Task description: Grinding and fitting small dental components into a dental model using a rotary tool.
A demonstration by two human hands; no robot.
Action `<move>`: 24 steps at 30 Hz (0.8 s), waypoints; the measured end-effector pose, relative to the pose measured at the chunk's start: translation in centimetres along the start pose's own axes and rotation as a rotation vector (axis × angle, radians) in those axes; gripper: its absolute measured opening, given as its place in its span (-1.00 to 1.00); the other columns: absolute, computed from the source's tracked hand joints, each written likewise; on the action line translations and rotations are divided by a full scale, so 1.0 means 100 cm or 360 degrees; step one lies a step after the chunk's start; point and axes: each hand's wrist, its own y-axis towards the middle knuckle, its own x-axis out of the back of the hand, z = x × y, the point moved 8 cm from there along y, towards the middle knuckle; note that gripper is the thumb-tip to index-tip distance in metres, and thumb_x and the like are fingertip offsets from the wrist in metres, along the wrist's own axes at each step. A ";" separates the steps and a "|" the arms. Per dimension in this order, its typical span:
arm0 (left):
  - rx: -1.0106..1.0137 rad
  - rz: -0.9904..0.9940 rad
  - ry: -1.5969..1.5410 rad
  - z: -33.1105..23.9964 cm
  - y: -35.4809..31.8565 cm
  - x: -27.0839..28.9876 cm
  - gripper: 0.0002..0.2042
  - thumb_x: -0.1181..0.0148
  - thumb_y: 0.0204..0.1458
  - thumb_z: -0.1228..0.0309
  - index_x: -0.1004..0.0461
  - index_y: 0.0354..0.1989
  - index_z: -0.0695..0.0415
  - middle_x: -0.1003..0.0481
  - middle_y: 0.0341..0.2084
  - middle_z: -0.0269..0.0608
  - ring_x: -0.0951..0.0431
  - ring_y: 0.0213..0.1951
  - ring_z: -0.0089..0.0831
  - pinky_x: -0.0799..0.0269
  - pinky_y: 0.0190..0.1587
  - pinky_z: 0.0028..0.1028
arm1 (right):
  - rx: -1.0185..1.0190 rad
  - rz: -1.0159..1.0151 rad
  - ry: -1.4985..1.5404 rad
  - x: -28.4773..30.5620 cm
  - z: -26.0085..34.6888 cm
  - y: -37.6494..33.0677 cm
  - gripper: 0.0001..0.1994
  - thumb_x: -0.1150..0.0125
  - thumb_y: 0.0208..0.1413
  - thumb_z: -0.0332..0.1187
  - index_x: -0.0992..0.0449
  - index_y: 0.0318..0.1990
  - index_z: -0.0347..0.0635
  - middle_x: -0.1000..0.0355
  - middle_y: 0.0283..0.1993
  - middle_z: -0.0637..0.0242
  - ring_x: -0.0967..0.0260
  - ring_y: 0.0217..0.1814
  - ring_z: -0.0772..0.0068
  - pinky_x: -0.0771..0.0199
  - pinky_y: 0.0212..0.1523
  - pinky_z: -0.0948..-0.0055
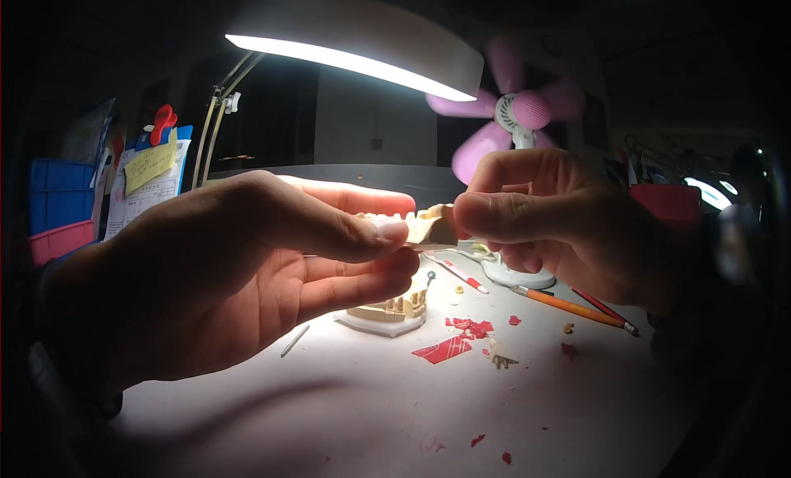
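Observation:
Both hands are raised close under the lamp and hold one beige plaster dental model between them. My left hand pinches its left end with thumb and fingers. My right hand grips its right end with thumb and forefinger. Most of the model is hidden by the fingers. Below the hands, a second beige plaster tooth model sits on a white base on the white desk.
Red wax scraps and a small beige tooth piece lie on the desk. An orange pencil, a red-white tool and a thin metal pin lie nearby. A desk lamp, pink fan and blue bins stand behind.

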 end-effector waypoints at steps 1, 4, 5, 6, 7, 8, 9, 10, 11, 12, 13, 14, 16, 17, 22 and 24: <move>0.0051 0.0045 -0.0190 0.003 0.002 0.000 -0.43 -0.15 0.19 0.63 -0.11 0.36 0.48 -0.39 0.03 0.08 -0.56 0.05 -0.34 -0.56 0.24 -0.45 | 0.0002 0.0009 -0.0004 -0.002 0.000 0.000 -0.72 -0.44 0.15 -0.17 -0.58 -0.19 -0.18 -0.43 -0.36 0.40 -0.26 -0.36 0.66 -0.20 -0.33 0.56; 0.0255 0.0143 -0.0621 0.012 0.001 0.000 -0.45 -0.03 0.21 0.71 -0.01 0.35 0.48 -0.35 0.04 0.08 -0.56 0.08 -0.28 -0.60 0.25 -0.45 | 0.0084 -0.0184 -0.0209 -0.002 0.002 -0.003 -0.66 -0.45 0.18 -0.23 -0.54 0.00 -0.19 -0.46 -0.23 0.36 -0.37 -0.22 0.60 -0.35 -0.20 0.49; 0.0338 0.0191 -0.0752 0.015 0.000 -0.002 -0.46 -0.04 0.22 0.71 0.00 0.34 0.48 -0.35 0.03 0.08 -0.57 0.08 -0.28 -0.60 0.25 -0.44 | 0.0128 -0.0137 -0.0213 -0.007 0.003 -0.002 -0.64 -0.45 0.18 -0.24 -0.52 0.03 -0.19 -0.47 -0.19 0.34 -0.39 -0.16 0.57 -0.38 -0.14 0.46; 0.0420 0.0252 -0.0885 0.018 -0.001 -0.006 -0.47 -0.04 0.22 0.70 0.00 0.33 0.47 -0.35 0.02 0.07 -0.57 0.07 -0.28 -0.61 0.24 -0.43 | 0.0177 -0.0078 -0.0200 -0.012 0.004 0.000 -0.62 -0.45 0.18 -0.26 -0.50 0.06 -0.19 -0.48 -0.15 0.32 -0.42 -0.11 0.53 -0.42 -0.07 0.42; 0.0523 0.0331 -0.1097 0.023 -0.003 -0.012 -0.47 -0.06 0.21 0.70 0.00 0.32 0.45 -0.34 0.02 0.07 -0.56 0.06 -0.28 -0.61 0.20 -0.43 | 0.0172 -0.0054 -0.0188 -0.016 0.003 0.001 -0.60 -0.45 0.18 -0.28 -0.48 0.09 -0.20 -0.48 -0.11 0.30 -0.44 -0.05 0.50 -0.45 -0.01 0.39; 0.0528 0.0309 -0.1134 0.025 -0.003 -0.012 -0.46 -0.09 0.20 0.69 0.00 0.30 0.42 -0.33 0.01 0.06 -0.56 0.05 -0.29 -0.62 0.15 -0.43 | 0.0199 -0.0008 -0.0149 -0.019 0.005 0.001 -0.61 -0.45 0.18 -0.27 -0.48 0.08 -0.20 -0.49 -0.09 0.28 -0.45 -0.01 0.47 -0.45 0.04 0.36; 0.0571 0.0297 -0.1185 0.028 -0.004 -0.012 -0.46 -0.10 0.19 0.69 -0.01 0.30 0.41 -0.33 0.01 0.06 -0.55 0.04 -0.29 -0.61 0.13 -0.43 | 0.0172 0.0004 -0.0111 -0.021 0.004 -0.001 -0.61 -0.44 0.18 -0.27 -0.49 0.07 -0.20 -0.49 -0.08 0.26 -0.45 0.02 0.45 -0.46 0.08 0.33; 0.0615 0.0284 -0.1236 0.030 -0.004 -0.014 -0.45 -0.11 0.19 0.70 -0.02 0.30 0.40 -0.33 0.00 0.05 -0.55 0.03 -0.29 -0.60 0.11 -0.43 | 0.0163 0.0024 -0.0081 -0.022 0.005 -0.002 -0.62 -0.44 0.18 -0.26 -0.49 0.07 -0.20 -0.50 -0.07 0.25 -0.46 0.05 0.43 -0.46 0.13 0.30; 0.0585 0.0259 -0.1052 0.030 -0.004 -0.012 -0.45 -0.16 0.18 0.64 -0.06 0.30 0.37 -0.34 0.02 0.06 -0.54 0.03 -0.28 -0.59 0.10 -0.40 | 0.0113 0.0013 -0.0066 -0.022 0.004 -0.003 -0.62 -0.44 0.18 -0.26 -0.50 0.05 -0.21 -0.51 -0.06 0.24 -0.47 0.06 0.43 -0.47 0.14 0.30; 0.0561 0.0233 -0.0867 0.029 -0.004 -0.011 -0.45 -0.20 0.17 0.59 -0.11 0.30 0.34 -0.35 0.03 0.06 -0.52 0.02 -0.27 -0.57 0.09 -0.37 | 0.0081 0.0011 -0.0060 -0.022 0.003 -0.004 -0.63 -0.45 0.18 -0.25 -0.50 0.04 -0.21 -0.51 -0.06 0.23 -0.48 0.06 0.42 -0.47 0.14 0.30; 0.0494 0.0141 -0.0575 0.027 -0.005 -0.005 -0.46 -0.22 0.17 0.55 -0.15 0.29 0.33 -0.36 0.04 0.06 -0.52 0.02 -0.27 -0.57 0.09 -0.35 | 0.0097 0.0049 -0.0040 -0.023 0.004 -0.004 -0.64 -0.45 0.18 -0.25 -0.51 0.02 -0.22 -0.52 -0.06 0.23 -0.49 0.05 0.42 -0.47 0.14 0.30; 0.0408 0.0044 -0.0280 0.023 -0.006 -0.001 -0.47 -0.23 0.17 0.50 -0.19 0.28 0.31 -0.37 0.05 0.05 -0.51 0.02 -0.26 -0.56 0.10 -0.33 | 0.0044 -0.0019 -0.0102 -0.020 0.002 -0.003 -0.64 -0.45 0.17 -0.24 -0.51 0.00 -0.22 -0.53 -0.06 0.22 -0.50 0.05 0.42 -0.48 0.14 0.30; 0.0194 -0.0086 0.0044 0.010 -0.003 0.004 -0.50 -0.26 0.18 0.42 -0.26 0.25 0.28 -0.42 0.01 -0.01 -0.52 0.02 -0.31 -0.53 0.10 -0.34 | 0.0017 -0.0087 -0.0204 -0.015 0.000 -0.001 -0.67 -0.45 0.17 -0.24 -0.52 -0.05 -0.23 -0.54 -0.09 0.22 -0.52 0.01 0.42 -0.49 0.14 0.31; 0.0094 -0.0078 0.0169 0.003 -0.002 0.002 -0.53 -0.28 0.19 0.33 -0.34 0.22 0.25 -0.47 -0.03 -0.07 -0.52 0.01 -0.36 -0.50 0.10 -0.35 | 0.0016 -0.0122 -0.0275 -0.012 0.001 -0.001 -0.70 -0.44 0.18 -0.26 -0.52 -0.09 -0.25 -0.57 -0.16 0.23 -0.54 -0.08 0.45 -0.51 0.09 0.35; -0.0194 -0.0158 0.0664 -0.011 -0.004 -0.006 -0.54 -0.32 0.20 0.24 -0.43 0.17 0.23 -0.56 -0.16 -0.16 -0.57 -0.12 -0.45 -0.46 0.09 -0.37 | 0.0039 -0.0087 -0.0278 -0.010 0.005 -0.003 -0.72 -0.42 0.20 -0.29 -0.52 -0.09 -0.27 -0.58 -0.19 0.23 -0.54 -0.10 0.48 -0.51 0.02 0.39; -0.0217 -0.0099 0.0614 -0.011 -0.003 -0.009 -0.54 -0.32 0.19 0.24 -0.43 0.17 0.24 -0.57 -0.18 -0.16 -0.57 -0.16 -0.45 -0.46 0.08 -0.37 | 0.0041 -0.0092 -0.0272 -0.010 0.005 -0.003 -0.71 -0.42 0.20 -0.29 -0.53 -0.09 -0.28 -0.58 -0.19 0.22 -0.54 -0.10 0.48 -0.52 0.00 0.39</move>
